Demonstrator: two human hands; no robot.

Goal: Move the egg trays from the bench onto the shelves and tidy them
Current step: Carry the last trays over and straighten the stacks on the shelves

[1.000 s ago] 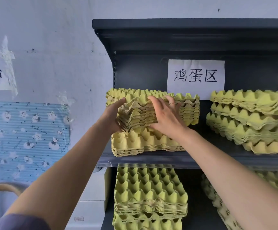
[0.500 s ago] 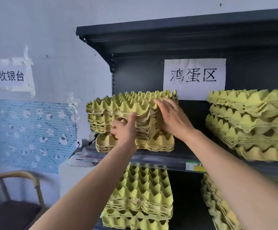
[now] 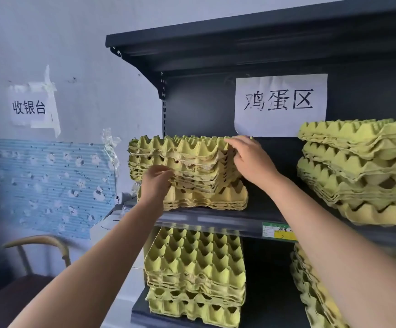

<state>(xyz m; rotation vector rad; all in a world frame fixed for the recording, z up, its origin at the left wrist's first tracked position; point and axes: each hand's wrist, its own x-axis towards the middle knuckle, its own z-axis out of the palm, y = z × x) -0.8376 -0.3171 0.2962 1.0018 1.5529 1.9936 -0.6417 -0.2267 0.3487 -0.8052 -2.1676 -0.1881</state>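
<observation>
Squaring a stack on the upper shelf, skewed up top over its bottom trays. Gripping the front edges with curled fingers of the left hand; pressing the right corner with straight, spread fingers of the right hand. Shelved already: a right stack well apart, lower stacks beneath, all ragged, so tidying left. No sight of the bench, hence no telling how many trays wait. Right stack cut off at the frame edge; left fingertips perhaps hooked under one tray, partly hidden.
</observation>
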